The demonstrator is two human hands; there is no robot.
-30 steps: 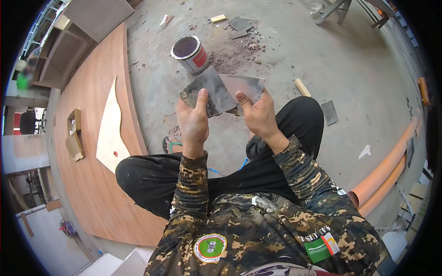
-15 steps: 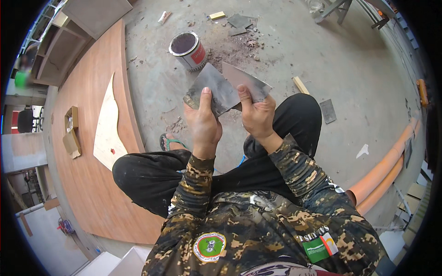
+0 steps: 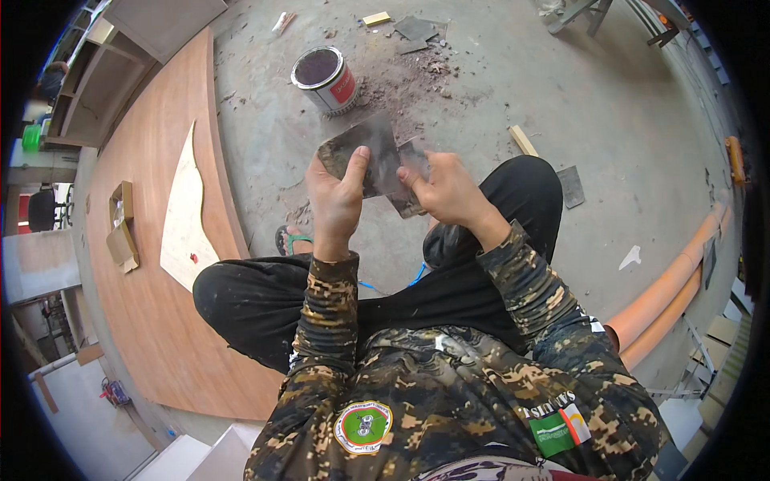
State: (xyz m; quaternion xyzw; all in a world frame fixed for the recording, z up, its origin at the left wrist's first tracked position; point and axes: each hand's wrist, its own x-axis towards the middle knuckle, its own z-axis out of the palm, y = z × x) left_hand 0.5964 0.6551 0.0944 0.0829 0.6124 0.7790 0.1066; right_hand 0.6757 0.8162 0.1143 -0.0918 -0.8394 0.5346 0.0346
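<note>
My left hand (image 3: 333, 195) is closed on a thin rectangular grey scraper plate (image 3: 375, 146), its thumb lying along the face and its fingers hidden behind. The plate is smeared dark, with a brownish patch at its left edge. In my right hand (image 3: 451, 192) is a second scraper plate (image 3: 412, 154), tilted nearly edge-on and blurred by motion. The two plates touch or overlap near the right thumb; which, I cannot tell. Just beyond them stands an open round can (image 3: 325, 84) with a red label and a dark, dull coating inside.
Crumbs and purplish dust (image 3: 401, 96) litter the concrete around the can. A wide wooden board (image 3: 136, 329) lies at left, bearing a curved pale wood piece (image 3: 184, 212) and a small open carton (image 3: 122, 228). Orange pipes (image 3: 666, 305) run along the right. A wood block (image 3: 523, 141) lies nearer.
The right hand has turned over, its plate swinging from flat and face-up to nearly edge-on against the left plate. The left plate has tilted and looks darker.
</note>
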